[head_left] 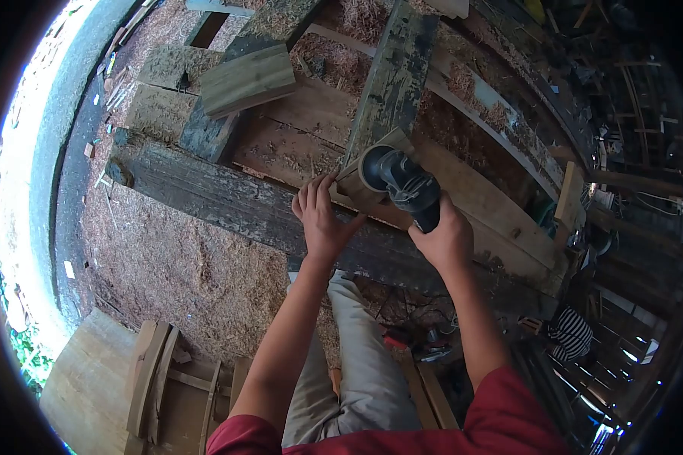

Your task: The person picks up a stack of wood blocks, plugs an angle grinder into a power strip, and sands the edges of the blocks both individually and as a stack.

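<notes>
My right hand is wrapped round the black body of an angle grinder. Its round disc lies over a small wooden piece on the bench. To the left, my left hand rests with fingers stretched and spread, its fingertips right at the left end of that piece and the thumb near its lower corner. Under both hands runs a thick, weathered beam along the near side of the bench. The grinder hides part of the wooden piece.
A short wood block lies across a dark beam at upper left. Another worn beam runs away from me. Wood shavings cover the floor. Boards lean at lower left. A person in a striped top is at right.
</notes>
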A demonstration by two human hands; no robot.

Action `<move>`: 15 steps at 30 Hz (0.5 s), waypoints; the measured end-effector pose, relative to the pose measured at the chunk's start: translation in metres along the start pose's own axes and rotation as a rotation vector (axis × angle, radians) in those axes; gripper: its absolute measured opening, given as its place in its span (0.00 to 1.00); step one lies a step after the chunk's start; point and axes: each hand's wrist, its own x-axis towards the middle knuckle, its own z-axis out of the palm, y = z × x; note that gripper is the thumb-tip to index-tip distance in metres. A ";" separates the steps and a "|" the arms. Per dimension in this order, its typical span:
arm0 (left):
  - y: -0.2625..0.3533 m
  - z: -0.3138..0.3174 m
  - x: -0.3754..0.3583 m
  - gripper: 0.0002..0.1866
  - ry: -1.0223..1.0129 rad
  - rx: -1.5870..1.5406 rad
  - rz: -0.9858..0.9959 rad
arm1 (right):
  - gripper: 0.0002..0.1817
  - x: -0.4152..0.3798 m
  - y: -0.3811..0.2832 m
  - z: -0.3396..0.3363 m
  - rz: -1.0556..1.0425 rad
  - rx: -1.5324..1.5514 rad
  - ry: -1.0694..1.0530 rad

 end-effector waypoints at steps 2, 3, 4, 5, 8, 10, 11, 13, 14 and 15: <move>0.000 0.000 -0.001 0.53 -0.001 -0.010 -0.006 | 0.24 0.003 -0.001 -0.001 0.004 -0.012 -0.014; 0.000 0.000 -0.001 0.53 -0.001 -0.013 -0.009 | 0.24 0.005 -0.001 -0.002 0.006 -0.011 -0.006; -0.001 0.000 -0.001 0.53 -0.001 -0.014 -0.012 | 0.24 0.007 0.000 -0.003 0.009 -0.010 0.002; -0.001 0.000 -0.002 0.53 -0.002 -0.016 -0.015 | 0.23 0.008 0.002 -0.004 0.011 -0.009 0.009; -0.001 0.001 -0.002 0.53 0.006 -0.010 -0.023 | 0.23 0.011 0.007 -0.008 0.063 -0.022 0.015; 0.000 0.000 -0.002 0.53 -0.009 -0.012 -0.039 | 0.23 0.013 0.013 -0.007 0.111 0.033 -0.019; 0.001 0.000 -0.002 0.53 -0.016 -0.012 -0.046 | 0.23 0.013 0.014 -0.006 0.135 0.061 -0.036; 0.001 0.000 -0.002 0.53 -0.008 -0.012 -0.038 | 0.22 0.010 0.008 -0.007 0.066 0.013 -0.015; 0.001 0.001 -0.002 0.53 -0.005 -0.012 -0.033 | 0.22 0.009 0.003 -0.008 0.032 -0.011 -0.004; 0.001 0.001 -0.002 0.53 0.002 -0.013 -0.031 | 0.23 0.007 0.000 -0.006 0.024 -0.006 -0.014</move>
